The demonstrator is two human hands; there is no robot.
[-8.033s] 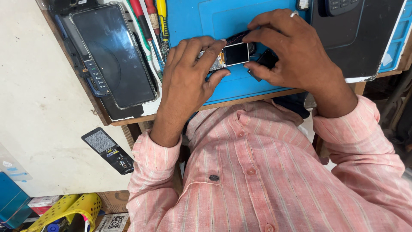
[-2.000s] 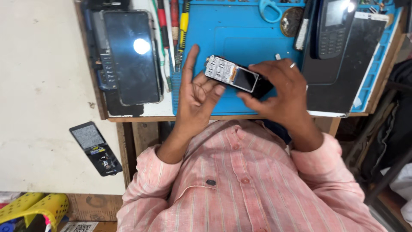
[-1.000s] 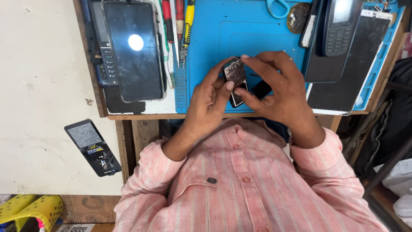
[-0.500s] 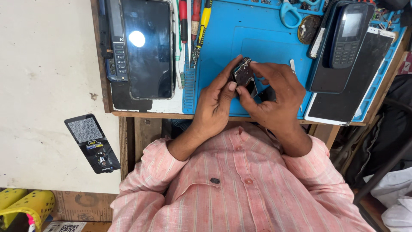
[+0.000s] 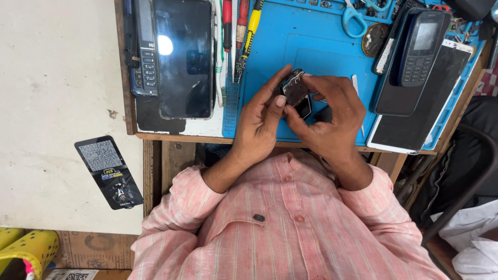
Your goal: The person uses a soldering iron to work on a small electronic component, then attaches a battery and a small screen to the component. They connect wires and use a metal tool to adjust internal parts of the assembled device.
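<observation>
Head view, looking down: both hands are meeting at the centre of the frame over a blue work mat [image 5: 311, 57] that is lying on the desk [image 5: 171, 136]. The left hand [image 5: 259, 122] and the right hand [image 5: 329, 116] are together gripping a small phone part [image 5: 294, 88], dark with a metallic face, and are holding it just above the mat; the left forefinger is reaching up along its left edge while the right fingers are curling over its top and right side, hiding the lower portion. To the left, a large black smartphone [image 5: 182, 57] is lying screen-up over a keypad handset [image 5: 141, 49]. Between that phone and the mat, screwdrivers [image 5: 239, 28] with red and yellow handles are lying side by side. At upper right, blue-handled scissors [image 5: 355, 13], a round tin [image 5: 374, 39], and a dark keypad phone [image 5: 419, 46] resting on a flat black panel [image 5: 425, 101] are crowding the mat's edge. A black card [image 5: 108, 171] is lying on the pale floor at lower left.
</observation>
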